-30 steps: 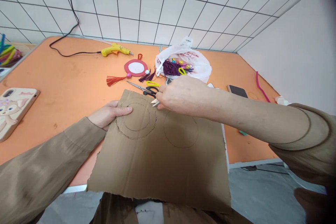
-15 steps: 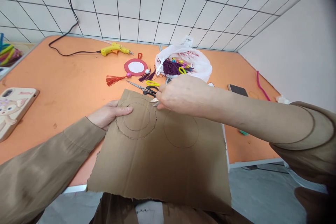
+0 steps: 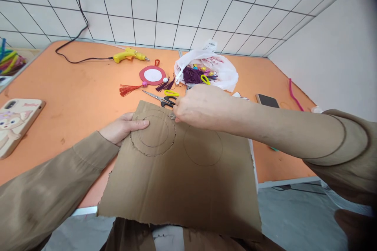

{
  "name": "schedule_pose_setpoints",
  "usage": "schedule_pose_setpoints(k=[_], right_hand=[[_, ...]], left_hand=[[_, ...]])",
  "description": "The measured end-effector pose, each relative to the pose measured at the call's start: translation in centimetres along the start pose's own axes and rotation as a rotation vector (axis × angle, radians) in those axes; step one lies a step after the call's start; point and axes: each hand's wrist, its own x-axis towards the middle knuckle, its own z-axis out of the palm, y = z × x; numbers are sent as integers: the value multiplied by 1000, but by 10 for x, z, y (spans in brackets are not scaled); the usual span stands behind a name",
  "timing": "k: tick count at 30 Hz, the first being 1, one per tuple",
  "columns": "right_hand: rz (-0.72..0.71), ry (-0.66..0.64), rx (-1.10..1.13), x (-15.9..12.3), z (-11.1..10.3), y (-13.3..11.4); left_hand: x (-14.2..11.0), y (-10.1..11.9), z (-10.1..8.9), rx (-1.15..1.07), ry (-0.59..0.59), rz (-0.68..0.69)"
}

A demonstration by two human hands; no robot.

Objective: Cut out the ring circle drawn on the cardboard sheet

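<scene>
My left hand [image 3: 125, 126] grips the left edge of a brown cardboard sheet [image 3: 176, 192], thumb on top and fingers underneath. Pencilled on the sheet are two concentric circles [image 3: 153, 132], the outer one partly cut along its line, and a single circle [image 3: 203, 145] to their right. My right hand [image 3: 197, 104] is closed around a pair of scissors [image 3: 172, 116]; only the blade tips show, at the outer circle's upper right, and the handles are hidden. Just beyond the sheet, black-handled scissors [image 3: 156, 97] lie on the table.
On the orange table [image 3: 73, 86] are a yellow glue gun [image 3: 126, 55] with a black cord, a round red-rimmed tassel ornament [image 3: 152, 75], a white plastic bag [image 3: 226, 72] of craft supplies, a yellow loop [image 3: 171, 93], a cased phone [image 3: 20, 121] and a dark phone [image 3: 267, 101].
The blades in my right hand were spread apart and have drawn together, with that hand shifting slightly. My left hand and the cardboard stay nearly in place.
</scene>
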Motion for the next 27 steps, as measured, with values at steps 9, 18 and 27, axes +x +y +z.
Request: schedule_pose_setpoints(k=[9, 18, 27], right_hand=[[12, -42, -26, -4, 2, -6], [48, 86, 10, -13, 10, -6], [171, 64, 2, -21, 6, 5]], left_hand=[[1, 2, -1, 15, 12, -19], [2, 3, 0, -21, 36, -31], [-2, 6, 3, -43, 37, -45]])
